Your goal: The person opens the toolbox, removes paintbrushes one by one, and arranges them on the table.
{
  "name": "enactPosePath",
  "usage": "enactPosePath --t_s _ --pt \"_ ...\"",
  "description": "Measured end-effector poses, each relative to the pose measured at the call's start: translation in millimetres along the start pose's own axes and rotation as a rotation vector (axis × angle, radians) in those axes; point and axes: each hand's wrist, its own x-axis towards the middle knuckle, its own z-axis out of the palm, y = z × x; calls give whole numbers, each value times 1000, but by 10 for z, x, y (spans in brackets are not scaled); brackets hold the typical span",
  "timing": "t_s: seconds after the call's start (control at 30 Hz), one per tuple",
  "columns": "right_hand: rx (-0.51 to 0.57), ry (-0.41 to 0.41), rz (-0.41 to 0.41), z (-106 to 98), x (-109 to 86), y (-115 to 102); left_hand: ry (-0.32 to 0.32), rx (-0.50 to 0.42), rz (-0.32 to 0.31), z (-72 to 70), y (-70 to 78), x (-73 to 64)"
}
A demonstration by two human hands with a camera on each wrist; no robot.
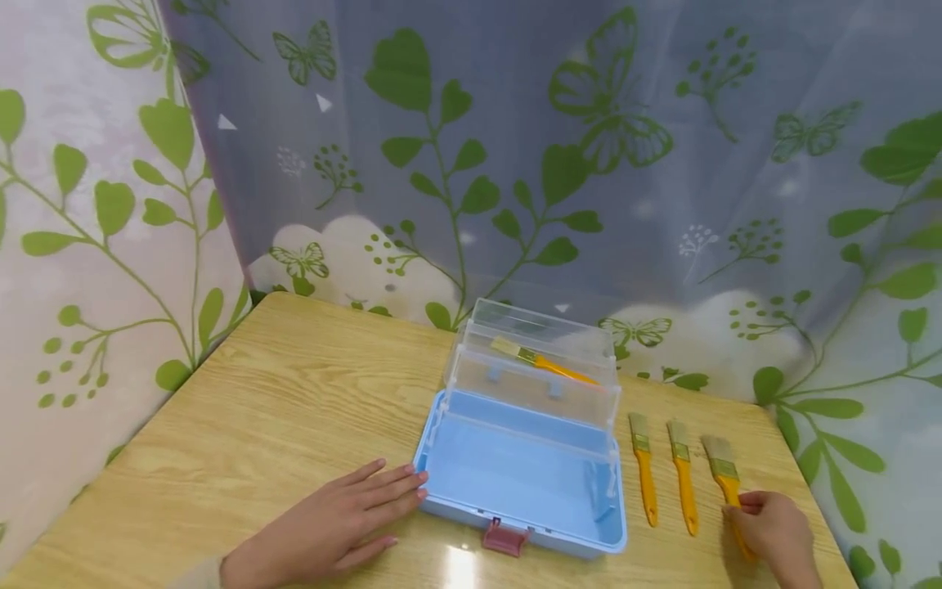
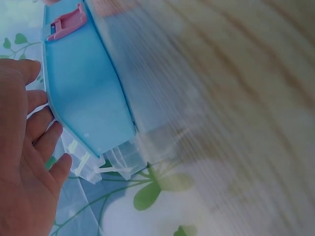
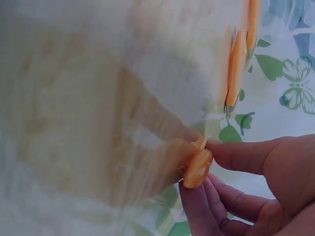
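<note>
My right hand (image 1: pixel 782 528) pinches the orange handle of the rightmost paintbrush (image 1: pixel 727 483) between thumb and fingers. The right wrist view shows the butt of that brush handle (image 3: pixel 198 169) in the grip. Two narrower paintbrushes, a left one (image 1: pixel 645 478) and a middle one (image 1: pixel 685 487), lie beside it on the table. Fairly straight, the fingers of my left hand (image 1: pixel 324 523) touch the left front corner of a light blue box (image 1: pixel 548 538), which stands opened. Another paintbrush (image 1: pixel 559 369) lies in the raised clear section at the box's back.
The box has a pink latch (image 1: pixel 504 537) at its front and a clear lid (image 1: pixel 545 323) tilted back. All of it stands on a wood-grain table (image 1: pixel 294 393). Behind the table hangs a leaf-and-butterfly patterned cloth (image 1: pixel 500 123), with more of it at both sides.
</note>
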Motion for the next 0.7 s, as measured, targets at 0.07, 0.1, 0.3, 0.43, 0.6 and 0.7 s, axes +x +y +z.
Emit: enactPosePath --t_s 0.07,0.1,0.3,0.43,0.6,0.7 --pt "-17 -4 -24 14 19 -19 2 0 -9 -8 4 -13" --pt "-22 -6 -34 20 24 -29 2 -1 -14 -11 8 -20" --pt "-67 -26 -33 23 7 -56 4 -24 -26 -6 35 -22" --pt "-84 -20 -31 29 -4 -69 1 -27 -24 3 37 -26" --pt "-84 -31 -25 18 9 -83 2 -1 -11 0 32 -19" --pt "-84 -35 -19 20 11 -88 7 10 -3 -11 28 -18"
